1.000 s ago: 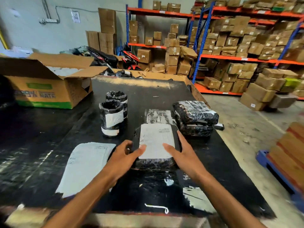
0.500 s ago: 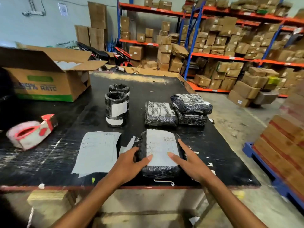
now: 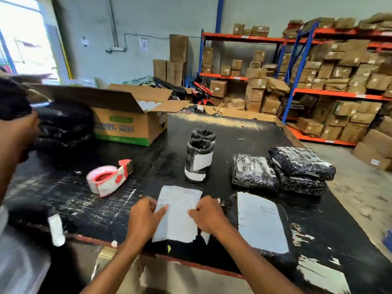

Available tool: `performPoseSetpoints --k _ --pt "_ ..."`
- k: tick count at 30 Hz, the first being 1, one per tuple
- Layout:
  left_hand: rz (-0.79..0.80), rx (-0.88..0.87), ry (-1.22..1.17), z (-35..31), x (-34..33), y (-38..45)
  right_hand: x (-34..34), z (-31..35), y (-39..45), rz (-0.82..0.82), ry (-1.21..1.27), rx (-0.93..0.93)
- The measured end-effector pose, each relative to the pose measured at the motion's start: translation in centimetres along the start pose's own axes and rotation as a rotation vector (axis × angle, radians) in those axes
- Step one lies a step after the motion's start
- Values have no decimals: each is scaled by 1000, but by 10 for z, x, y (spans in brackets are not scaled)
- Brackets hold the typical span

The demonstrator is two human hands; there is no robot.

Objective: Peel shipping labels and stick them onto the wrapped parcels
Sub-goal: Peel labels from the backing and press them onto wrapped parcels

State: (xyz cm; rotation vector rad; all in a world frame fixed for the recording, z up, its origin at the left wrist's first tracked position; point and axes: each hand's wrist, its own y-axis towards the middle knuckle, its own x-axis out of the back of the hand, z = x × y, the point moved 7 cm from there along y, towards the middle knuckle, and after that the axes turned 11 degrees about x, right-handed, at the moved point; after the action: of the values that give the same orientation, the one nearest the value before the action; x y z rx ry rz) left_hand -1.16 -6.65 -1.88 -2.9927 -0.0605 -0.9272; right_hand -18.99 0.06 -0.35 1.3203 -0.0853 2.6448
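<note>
A white sheet of shipping labels (image 3: 178, 215) lies near the front edge of the black table (image 3: 244, 132). My left hand (image 3: 145, 217) holds its left edge with curled fingers. My right hand (image 3: 206, 215) grips its right edge, fingers curled. To the right lies a flat black-wrapped parcel with a large white label stuck on it (image 3: 261, 223); neither hand touches it. Behind stand two black-wrapped cylinders (image 3: 199, 160) with white labels, and three flat black-wrapped parcels (image 3: 254, 172), two of them stacked (image 3: 301, 164).
A red and white tape dispenser (image 3: 109, 177) sits left of the sheet. An open cardboard box (image 3: 127, 122) and black bags (image 3: 63, 124) stand at the back left. Another person's hand (image 3: 14, 134) shows at the left edge. Shelves of cartons (image 3: 331, 66) fill the back right.
Both my hands left the labelled parcel and moved left onto the label sheet. The view swung left, bringing the tape dispenser and another person into sight.
</note>
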Motion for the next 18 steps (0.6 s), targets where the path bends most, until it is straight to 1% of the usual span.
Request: performPoseSetpoints --k 2,5,7,10,11,13,15,18 --pt "8 53 -103 3 3 4 -4 -2 2 -18 17 -12" --pt "57 65 -177 4 0 11 -6 -10 1 -23 102 -46" --pt "48 15 -131 -1 5 15 -4 -12 1 -37 131 -42" --pt "-63 -125 27 -16 22 18 4 -13 -1 -74 151 13" --pt "-90 -156 6 -24 28 16 12 -13 -3 -106 167 38" --pt "-62 -129 -134 -32 35 14 20 -11 -7 -153 238 69" --pt "27 -77 -315 -45 36 8 31 -5 -13 -162 373 79" --pt "136 -59 -505 -73 37 -9 42 9 -27 -57 643 56"
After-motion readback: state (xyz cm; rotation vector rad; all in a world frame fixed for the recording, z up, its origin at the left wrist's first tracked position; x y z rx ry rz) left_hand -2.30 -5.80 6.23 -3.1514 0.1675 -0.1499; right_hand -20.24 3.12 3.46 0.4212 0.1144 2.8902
